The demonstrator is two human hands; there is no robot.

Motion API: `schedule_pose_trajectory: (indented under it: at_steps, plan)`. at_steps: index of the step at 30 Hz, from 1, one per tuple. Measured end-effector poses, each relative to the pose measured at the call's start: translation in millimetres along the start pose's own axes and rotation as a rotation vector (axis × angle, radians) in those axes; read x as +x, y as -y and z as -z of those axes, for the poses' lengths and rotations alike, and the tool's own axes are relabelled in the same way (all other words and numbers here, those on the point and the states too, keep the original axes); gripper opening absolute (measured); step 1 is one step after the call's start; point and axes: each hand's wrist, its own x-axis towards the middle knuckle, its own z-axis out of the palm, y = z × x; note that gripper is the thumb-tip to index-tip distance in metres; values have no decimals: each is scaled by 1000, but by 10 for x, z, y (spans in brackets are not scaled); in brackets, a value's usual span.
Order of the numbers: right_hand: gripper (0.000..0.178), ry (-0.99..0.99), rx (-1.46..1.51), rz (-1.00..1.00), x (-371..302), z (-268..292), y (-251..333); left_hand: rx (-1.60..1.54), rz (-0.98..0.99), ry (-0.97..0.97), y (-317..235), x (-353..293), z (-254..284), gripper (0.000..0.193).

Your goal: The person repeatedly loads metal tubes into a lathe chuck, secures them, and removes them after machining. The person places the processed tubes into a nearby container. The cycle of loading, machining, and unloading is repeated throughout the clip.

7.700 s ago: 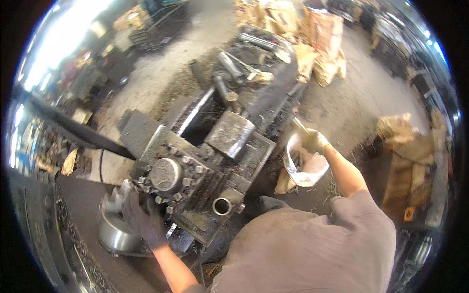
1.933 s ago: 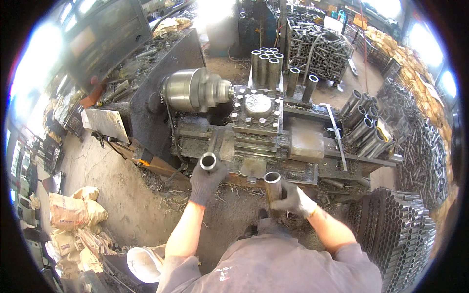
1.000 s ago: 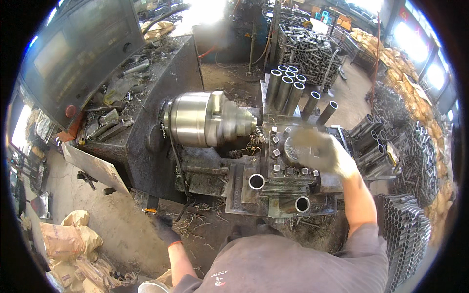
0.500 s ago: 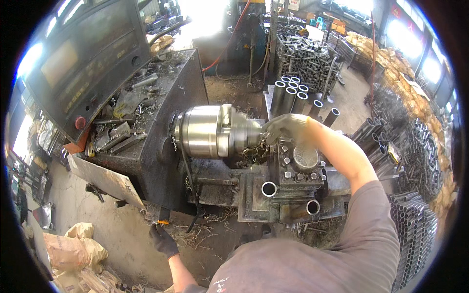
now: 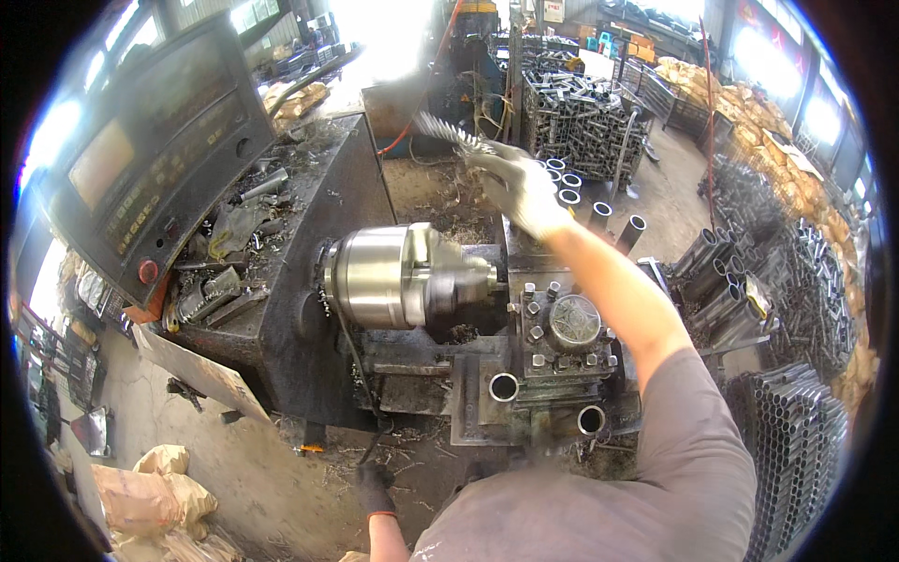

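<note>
My right hand [image 5: 520,187], in a grey glove, is raised beyond the lathe and closed on a curled metal shaving [image 5: 454,133]. The shaving sticks out to the left, blurred at its far end. Below and to the left of that hand is the lathe's shiny chuck [image 5: 375,276], whose jaw end looks smeared, as in rotation. My left hand [image 5: 376,487], in a dark glove, hangs low near the lathe's front; its fingers are too dark and blurred to read. An orange-tipped lever [image 5: 312,449] lies apart from it, to the left. The tool post [image 5: 573,323] sits under my right forearm.
Two short steel tubes stand on the carriage, one on the left [image 5: 504,387], another on the right [image 5: 591,420]. More tubes [image 5: 571,180] stand behind the tool post. Stacked tubes [image 5: 791,450] fill the right side. A control panel [image 5: 150,178] rises at the left; sacks [image 5: 140,496] lie lower left.
My right hand has gone from beside the chuck's end up and away, now with a curled metal shaving in it. My left hand has left the orange-tipped lever and moved right and down.
</note>
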Motion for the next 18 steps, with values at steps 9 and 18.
schedule_pose_trajectory:
  at_steps: [9, 18]
  plan:
    - [28, 868, 165, -237, -487, -10, -532, 426, -155, 181, -443, -810, -632, 25]
    - [47, 1393, 173, -369, -764, -357, -298, 826, -1098, 452, -1982, -1258, -2216, 37]
